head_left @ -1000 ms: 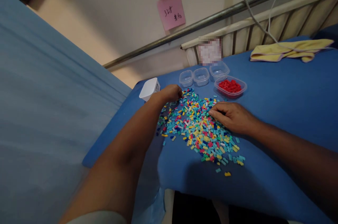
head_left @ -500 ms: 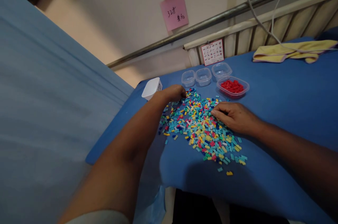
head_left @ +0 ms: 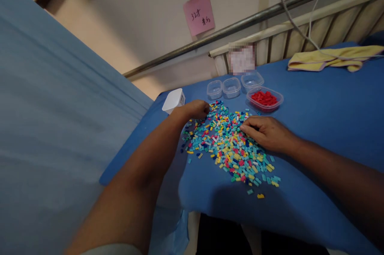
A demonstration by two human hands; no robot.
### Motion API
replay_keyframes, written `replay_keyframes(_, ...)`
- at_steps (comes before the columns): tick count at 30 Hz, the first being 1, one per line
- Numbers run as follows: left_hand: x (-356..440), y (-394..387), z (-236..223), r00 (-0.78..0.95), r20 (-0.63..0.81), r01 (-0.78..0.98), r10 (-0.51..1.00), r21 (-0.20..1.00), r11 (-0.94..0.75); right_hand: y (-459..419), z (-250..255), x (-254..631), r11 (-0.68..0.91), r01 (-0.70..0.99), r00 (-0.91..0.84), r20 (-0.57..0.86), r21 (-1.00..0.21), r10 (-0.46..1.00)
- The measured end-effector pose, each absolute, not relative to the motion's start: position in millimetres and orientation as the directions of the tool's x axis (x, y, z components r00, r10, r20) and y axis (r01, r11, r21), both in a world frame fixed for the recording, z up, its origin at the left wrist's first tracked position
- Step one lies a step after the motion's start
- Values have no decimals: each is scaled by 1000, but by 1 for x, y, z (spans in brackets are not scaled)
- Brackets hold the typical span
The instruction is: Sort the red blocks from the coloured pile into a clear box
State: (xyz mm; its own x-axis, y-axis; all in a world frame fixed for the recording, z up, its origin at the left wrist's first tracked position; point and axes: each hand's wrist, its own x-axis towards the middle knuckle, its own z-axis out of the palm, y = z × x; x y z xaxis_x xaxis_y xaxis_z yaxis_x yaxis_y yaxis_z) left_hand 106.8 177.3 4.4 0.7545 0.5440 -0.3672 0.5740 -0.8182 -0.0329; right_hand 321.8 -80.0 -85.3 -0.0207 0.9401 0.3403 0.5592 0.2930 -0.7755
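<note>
Small plastic bricks [head_left: 237,143] in blue, teal, yellow, green, white and pinkish red lie spread in a loose pile. At the pile's far left edge is my left hand [head_left: 197,109], fingers curled down against the bricks; whatever is between them is hidden. My right hand [head_left: 264,131] rests at the pile's right side with thumb and forefinger pinched together over the bricks. Too little shows to tell what that pinch holds. Beyond it stands a clear plastic tub [head_left: 279,101] filled with red bricks [head_left: 264,98].
Three clear tubs, the left one [head_left: 215,89], the middle one [head_left: 231,87] and the right one [head_left: 252,81], line the back. A white container [head_left: 174,101] stands at far left. A yellow cloth [head_left: 327,58] lies back right on the blue sheet [head_left: 324,107]. A blue curtain [head_left: 60,119] hangs left.
My left hand has shifted slightly left and down at the pile's edge. The right hand stays nearly where it was, still pinched.
</note>
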Motion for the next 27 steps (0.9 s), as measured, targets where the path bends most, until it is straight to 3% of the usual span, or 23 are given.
replay_keyframes(2,105,177,5,724,-336,672,603,144,-727,-79,-85,322,299,563,-23,348,-771,937)
replay_keyframes(4,105,173,8,673,-315,731,669,423,-536,-79,-85,322,304,567,-26,352,-765,936)
replay_keyframes(6,109,164,11,630,-312,680,711,663,-312,-78,-85,322,301,568,-21,352,-766,936)
replay_keyframes(9,124,147,15,626,-302,548,719,826,-130,-76,-85,322,301,565,-20,351,-768,936)
replay_keyframes(16,199,114,11,748,-194,350,635,928,-128,-76,-80,323,325,565,-30,375,-758,927)
replay_keyframes(21,253,101,0,847,-50,226,529,935,-274,-78,-79,323,319,548,-18,371,-773,929)
replay_keyframes(27,239,109,4,803,-6,305,595,863,-402,-79,-78,323,322,542,-31,365,-776,931)
